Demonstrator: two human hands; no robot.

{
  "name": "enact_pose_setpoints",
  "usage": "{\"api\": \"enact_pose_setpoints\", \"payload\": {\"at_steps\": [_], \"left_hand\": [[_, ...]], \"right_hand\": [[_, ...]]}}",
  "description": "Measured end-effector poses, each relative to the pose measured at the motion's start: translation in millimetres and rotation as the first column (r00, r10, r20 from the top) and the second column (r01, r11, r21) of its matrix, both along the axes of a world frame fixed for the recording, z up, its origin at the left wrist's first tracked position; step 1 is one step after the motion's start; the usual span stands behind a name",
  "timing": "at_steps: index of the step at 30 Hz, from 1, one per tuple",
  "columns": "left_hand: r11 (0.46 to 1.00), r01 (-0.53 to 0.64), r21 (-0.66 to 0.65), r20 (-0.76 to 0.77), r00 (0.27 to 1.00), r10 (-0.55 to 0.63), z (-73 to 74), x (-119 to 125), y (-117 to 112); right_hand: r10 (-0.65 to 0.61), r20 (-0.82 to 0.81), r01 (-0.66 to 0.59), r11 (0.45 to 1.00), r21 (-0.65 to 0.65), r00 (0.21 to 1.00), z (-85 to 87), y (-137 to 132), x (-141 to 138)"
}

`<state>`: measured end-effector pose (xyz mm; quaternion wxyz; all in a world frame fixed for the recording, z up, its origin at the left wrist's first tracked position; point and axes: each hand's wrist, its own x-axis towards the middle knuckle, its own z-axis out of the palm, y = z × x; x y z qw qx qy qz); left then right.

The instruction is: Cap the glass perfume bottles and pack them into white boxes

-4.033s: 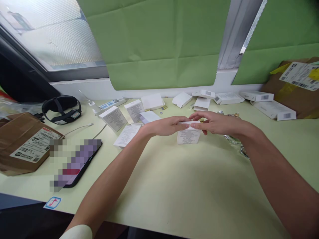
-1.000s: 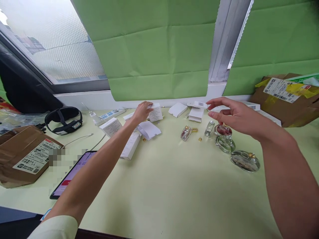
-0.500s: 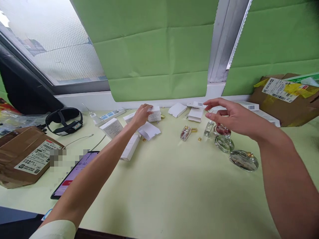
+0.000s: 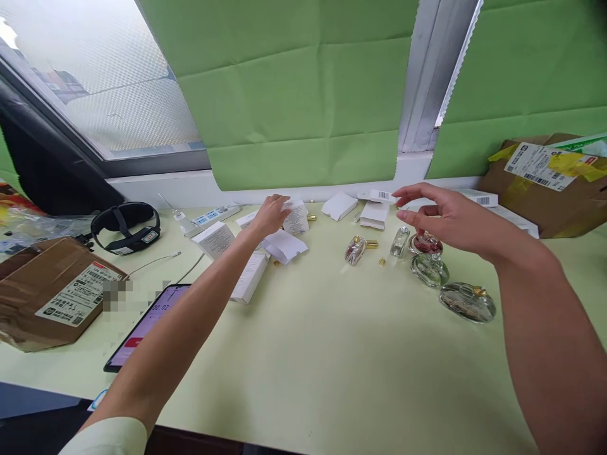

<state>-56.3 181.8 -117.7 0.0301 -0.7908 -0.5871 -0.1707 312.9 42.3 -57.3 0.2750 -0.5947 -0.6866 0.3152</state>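
Reaching to the back of the table, my left hand [image 4: 271, 216] has its fingers closed on the edge of a small white printed box [image 4: 297, 218]. Another white box with a raised flap [image 4: 284, 246] lies just in front of it. My right hand [image 4: 439, 212] hovers at the back right, thumb and fingers apart, nothing between them. Close to its fingertips lies a white box with a barcode [image 4: 380, 196]; whether they touch is unclear. Below this hand are a clear rectangular bottle [image 4: 399, 242], a red glass bottle [image 4: 425, 244], a green-tinted bottle [image 4: 430, 270] and an oval bottle with a gold neck [image 4: 468, 302].
A bottle with a gold neck [image 4: 355, 250] lies mid-table near a small gold piece [image 4: 382, 261]. At left are a phone [image 4: 142, 332], a cardboard box [image 4: 57, 291], a black head strap [image 4: 126, 230] and a power strip [image 4: 215, 216]. Another cardboard box [image 4: 545, 205] stands right.
The printed box at my left hand has tilted, showing more of its printed face. My right hand keeps nearly the same spread pose. The whole view has shifted slightly.
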Motion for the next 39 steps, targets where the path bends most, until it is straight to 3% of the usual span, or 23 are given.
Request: {"api": "enact_pose_setpoints", "payload": {"at_steps": [4,6,8,10,13,16,20,26,34,39], "left_hand": [[0.994,0.025,0.110,0.055,0.998,-0.031,6.1,19.8,-35.0],[0.993,0.105,0.058,0.166,0.980,-0.113,0.5,39.3,-59.4],[0.978,0.191,-0.078,0.282,0.945,-0.162,-14.5,64.7,-84.6],[0.971,0.190,-0.145,0.386,0.914,-0.121,-36.9,91.6,-106.3],[0.986,0.127,-0.107,0.454,0.889,-0.065,-71.6,122.8,-124.2],[0.994,0.106,-0.032,0.450,0.889,-0.080,-92.6,134.7,-123.3],[0.993,0.116,0.015,0.426,0.898,-0.112,-98.4,131.2,-111.7],[0.981,0.196,0.005,0.362,0.914,-0.184,-91.6,111.5,-109.1],[0.925,0.374,-0.070,0.248,0.905,-0.347,-74.1,67.0,-135.6],[0.900,0.423,-0.105,0.226,0.892,-0.393,-67.5,56.0,-156.2]], "right_hand": [[-0.046,0.047,0.045,0.999,0.021,0.998,1.2,1.6,5.9],[-0.083,0.066,0.079,0.995,0.068,0.994,0.7,3.6,12.0],[-0.124,0.061,0.116,0.987,0.114,0.990,-0.7,6.1,19.9],[-0.144,0.041,0.137,0.980,0.142,0.989,-2.2,8.4,28.9],[-0.197,0.022,0.191,0.966,0.173,0.980,-2.9,10.2,41.2],[-0.263,0.026,0.253,0.948,0.193,0.965,-1.2,9.6,47.3],[-0.236,0.014,0.228,0.953,0.200,0.972,1.3,6.4,42.0],[-0.198,0.045,0.187,0.966,0.181,0.979,3.9,3.1,25.6],[-0.149,0.112,0.134,0.983,0.128,0.982,6.5,0.2,12.5],[-0.137,0.118,0.123,0.985,0.120,0.984,5.8,0.6,12.3]]}}
